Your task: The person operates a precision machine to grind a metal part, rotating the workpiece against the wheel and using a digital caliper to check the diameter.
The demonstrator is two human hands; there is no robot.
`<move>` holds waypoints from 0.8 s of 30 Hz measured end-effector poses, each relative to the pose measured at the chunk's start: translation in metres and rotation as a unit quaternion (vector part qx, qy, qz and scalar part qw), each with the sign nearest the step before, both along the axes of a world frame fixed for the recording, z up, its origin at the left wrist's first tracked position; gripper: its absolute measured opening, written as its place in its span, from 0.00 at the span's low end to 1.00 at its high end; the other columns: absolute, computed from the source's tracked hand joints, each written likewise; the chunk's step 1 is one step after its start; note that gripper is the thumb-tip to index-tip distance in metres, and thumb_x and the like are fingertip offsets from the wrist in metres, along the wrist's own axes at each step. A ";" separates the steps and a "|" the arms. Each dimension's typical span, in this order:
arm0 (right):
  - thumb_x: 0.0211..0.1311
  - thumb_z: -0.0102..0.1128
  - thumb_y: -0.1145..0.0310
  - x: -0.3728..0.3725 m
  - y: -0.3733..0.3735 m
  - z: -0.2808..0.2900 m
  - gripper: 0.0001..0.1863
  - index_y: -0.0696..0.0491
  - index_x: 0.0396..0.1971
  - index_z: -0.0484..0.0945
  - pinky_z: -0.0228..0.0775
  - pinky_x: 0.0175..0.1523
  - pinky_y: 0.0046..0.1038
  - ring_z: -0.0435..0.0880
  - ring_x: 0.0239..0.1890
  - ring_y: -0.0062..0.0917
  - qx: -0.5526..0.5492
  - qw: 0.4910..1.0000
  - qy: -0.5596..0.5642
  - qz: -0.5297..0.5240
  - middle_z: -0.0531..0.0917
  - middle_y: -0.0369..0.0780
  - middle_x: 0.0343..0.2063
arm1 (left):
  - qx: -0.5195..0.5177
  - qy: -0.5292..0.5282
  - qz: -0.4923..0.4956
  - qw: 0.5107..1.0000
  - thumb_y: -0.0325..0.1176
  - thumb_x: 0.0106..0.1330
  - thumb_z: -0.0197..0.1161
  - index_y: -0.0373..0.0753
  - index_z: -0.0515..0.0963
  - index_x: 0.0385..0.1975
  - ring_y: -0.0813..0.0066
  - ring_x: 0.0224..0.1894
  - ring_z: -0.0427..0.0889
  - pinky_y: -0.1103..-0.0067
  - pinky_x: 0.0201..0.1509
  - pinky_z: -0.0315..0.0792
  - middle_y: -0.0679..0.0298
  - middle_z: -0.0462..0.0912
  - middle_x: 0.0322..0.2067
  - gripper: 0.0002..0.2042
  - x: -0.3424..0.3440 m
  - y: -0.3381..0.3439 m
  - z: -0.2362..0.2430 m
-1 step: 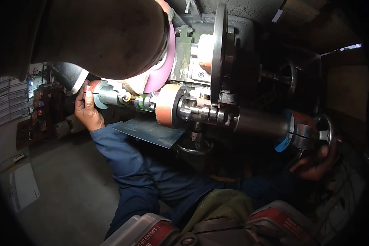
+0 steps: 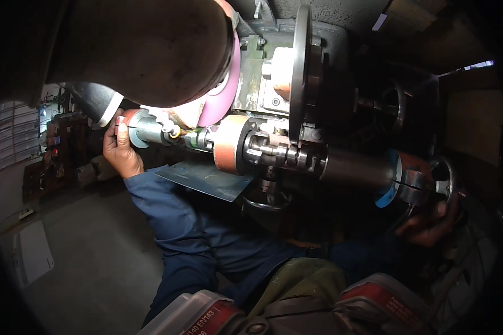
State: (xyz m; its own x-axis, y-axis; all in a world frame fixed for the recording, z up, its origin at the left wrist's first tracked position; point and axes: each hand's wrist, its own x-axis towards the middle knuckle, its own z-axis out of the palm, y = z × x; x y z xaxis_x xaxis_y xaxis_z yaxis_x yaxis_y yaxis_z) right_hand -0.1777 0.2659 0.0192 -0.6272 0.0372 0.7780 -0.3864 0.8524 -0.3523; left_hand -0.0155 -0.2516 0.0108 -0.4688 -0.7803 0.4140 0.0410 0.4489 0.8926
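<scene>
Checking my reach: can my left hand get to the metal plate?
Probably yes: nothing visible blocks the left hand from the metal plate, though that hand is holding the red split collar.

Grey floor (image 2: 106, 234) spreads across the left of a dim workshop, where a pale flat panel (image 2: 36, 251) rests near a light, slatted surface (image 2: 8, 131). Farther off, a bright light (image 2: 44, 113) glows beside cluttered reddish-brown furniture (image 2: 53, 176). At far right, a thin bright strip (image 2: 478, 65) cuts the shadow above a brownish board (image 2: 475, 114).
</scene>
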 end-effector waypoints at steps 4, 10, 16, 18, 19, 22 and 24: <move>0.74 0.44 0.61 -0.001 0.000 0.003 0.21 0.65 0.47 0.77 0.72 0.47 0.30 0.81 0.43 0.32 -0.071 0.995 -0.075 0.002 0.79 0.52 0.43 | -0.011 0.002 0.004 1.000 0.28 0.66 0.62 0.28 0.77 0.42 0.69 0.43 0.83 0.74 0.52 0.76 0.50 0.83 0.40 0.10 -0.002 0.000 -0.001; 0.74 0.47 0.64 -0.006 0.003 0.014 0.19 0.63 0.50 0.77 0.72 0.51 0.29 0.81 0.46 0.31 -0.065 0.988 -0.142 0.011 0.81 0.50 0.43 | 0.000 0.011 0.004 1.000 0.25 0.65 0.62 0.28 0.77 0.41 0.72 0.41 0.82 0.76 0.51 0.76 0.53 0.84 0.39 0.09 -0.004 0.004 0.001; 0.73 0.48 0.63 -0.011 0.004 0.024 0.18 0.61 0.50 0.78 0.73 0.52 0.29 0.82 0.46 0.30 -0.104 0.969 -0.224 0.018 0.82 0.49 0.45 | -0.005 0.012 0.002 1.000 0.25 0.65 0.62 0.28 0.78 0.41 0.70 0.43 0.82 0.75 0.53 0.75 0.52 0.84 0.40 0.08 -0.004 0.005 0.002; 0.73 0.48 0.63 -0.016 0.005 0.031 0.18 0.60 0.49 0.78 0.73 0.52 0.28 0.83 0.46 0.30 -0.080 0.965 -0.251 0.015 0.83 0.48 0.44 | -0.004 0.005 0.001 1.000 0.25 0.65 0.62 0.28 0.78 0.41 0.69 0.43 0.83 0.74 0.53 0.75 0.52 0.83 0.41 0.08 -0.004 0.004 0.002; 0.72 0.49 0.63 -0.017 0.005 0.035 0.17 0.60 0.49 0.78 0.73 0.52 0.28 0.82 0.47 0.30 -0.066 0.961 -0.270 0.010 0.83 0.47 0.44 | -0.001 0.004 0.002 1.000 0.26 0.65 0.62 0.28 0.78 0.40 0.68 0.43 0.83 0.74 0.53 0.75 0.52 0.83 0.41 0.08 -0.004 0.004 0.002; 0.72 0.49 0.63 -0.024 0.006 0.044 0.17 0.59 0.50 0.78 0.72 0.52 0.26 0.82 0.47 0.29 -0.061 0.942 -0.329 0.011 0.84 0.44 0.44 | -0.001 0.007 -0.002 1.000 0.26 0.65 0.62 0.28 0.78 0.40 0.67 0.43 0.83 0.73 0.53 0.76 0.51 0.83 0.42 0.08 -0.004 0.003 0.001; 0.72 0.49 0.63 -0.026 0.006 0.047 0.17 0.59 0.50 0.78 0.72 0.52 0.26 0.82 0.47 0.29 -0.067 0.935 -0.348 0.017 0.84 0.44 0.44 | -0.003 0.011 -0.006 1.000 0.26 0.65 0.62 0.28 0.78 0.40 0.66 0.43 0.83 0.73 0.53 0.76 0.51 0.83 0.43 0.08 -0.004 0.003 0.001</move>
